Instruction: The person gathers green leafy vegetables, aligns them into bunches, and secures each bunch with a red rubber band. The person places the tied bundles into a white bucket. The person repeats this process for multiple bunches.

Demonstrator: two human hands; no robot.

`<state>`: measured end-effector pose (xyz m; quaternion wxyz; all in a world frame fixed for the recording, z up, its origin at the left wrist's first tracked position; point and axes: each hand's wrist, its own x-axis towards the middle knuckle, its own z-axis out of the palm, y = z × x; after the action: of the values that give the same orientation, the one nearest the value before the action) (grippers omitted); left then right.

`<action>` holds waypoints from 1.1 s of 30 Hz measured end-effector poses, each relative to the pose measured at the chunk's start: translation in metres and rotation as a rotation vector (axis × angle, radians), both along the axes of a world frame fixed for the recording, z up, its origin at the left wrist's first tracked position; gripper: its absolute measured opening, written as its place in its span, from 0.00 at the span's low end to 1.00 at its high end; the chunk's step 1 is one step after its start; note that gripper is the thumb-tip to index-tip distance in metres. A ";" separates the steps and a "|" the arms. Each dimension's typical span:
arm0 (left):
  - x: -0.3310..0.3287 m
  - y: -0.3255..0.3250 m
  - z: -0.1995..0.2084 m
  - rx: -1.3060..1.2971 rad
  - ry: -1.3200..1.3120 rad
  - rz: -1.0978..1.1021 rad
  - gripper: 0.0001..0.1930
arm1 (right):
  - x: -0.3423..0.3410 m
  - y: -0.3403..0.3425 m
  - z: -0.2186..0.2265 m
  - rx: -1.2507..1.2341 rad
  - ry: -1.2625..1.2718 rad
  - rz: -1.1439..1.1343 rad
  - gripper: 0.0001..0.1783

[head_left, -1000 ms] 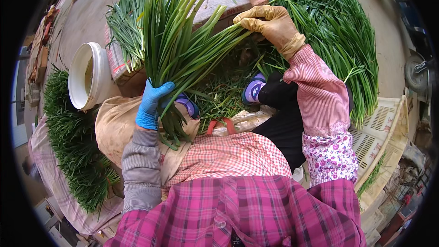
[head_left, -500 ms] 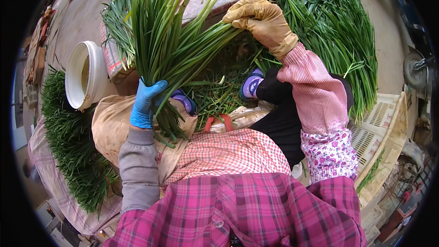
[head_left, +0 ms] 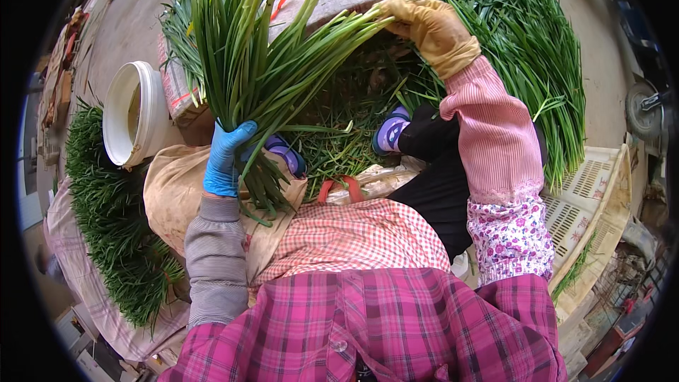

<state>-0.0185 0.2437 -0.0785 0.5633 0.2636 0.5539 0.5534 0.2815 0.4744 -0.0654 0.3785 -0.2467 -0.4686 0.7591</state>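
Nearest, below the plaid shirt (head_left: 339,318), a red-and-white checked cloth apron (head_left: 353,237) covers the lap, and just beyond it the left hand (head_left: 225,159), in a thin blue glove, is wrapped around a fanned bunch of long, flat green leaves with pale stalk ends (head_left: 244,74). The bunch stands stalks up over the knees, leaf tips drooping below the fist. The right hand (head_left: 433,32), in a yellowish rubber glove, has its fingers bent at the stalk ends splayed to the right; whether they pinch any or merely touch them, I cannot tell. Between the feet lies a litter of loose green scraps (head_left: 336,152) (a sign, I judge, that a fair amount has been worked through). To the left, a dense dark-green leaf heap (head_left: 117,219) lies beside a white plastic bucket (head_left: 148,113), and a smaller leaf stack (head_left: 180,35) sits farther off; both look like finished portions. The bunch in hand seems unfinished, its stalks being spread and uneven. Farther out at right, a large loose green pile (head_left: 516,56) appears to be what is left.
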 end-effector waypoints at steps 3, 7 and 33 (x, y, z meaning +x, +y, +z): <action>-0.013 -0.006 -0.009 0.001 -0.003 0.013 0.23 | 0.021 0.019 0.009 -0.002 0.096 0.034 0.13; -0.005 0.014 -0.013 0.010 0.014 0.060 0.20 | 0.029 0.013 0.034 0.276 -0.058 0.434 0.18; 0.021 -0.003 0.010 0.038 0.004 0.122 0.15 | -0.091 -0.227 0.225 1.512 -1.378 0.690 0.29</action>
<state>0.0025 0.2404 -0.0685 0.5224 0.2408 0.5596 0.5966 0.1903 0.2477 0.1596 -0.1466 -0.1779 -0.9724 0.0364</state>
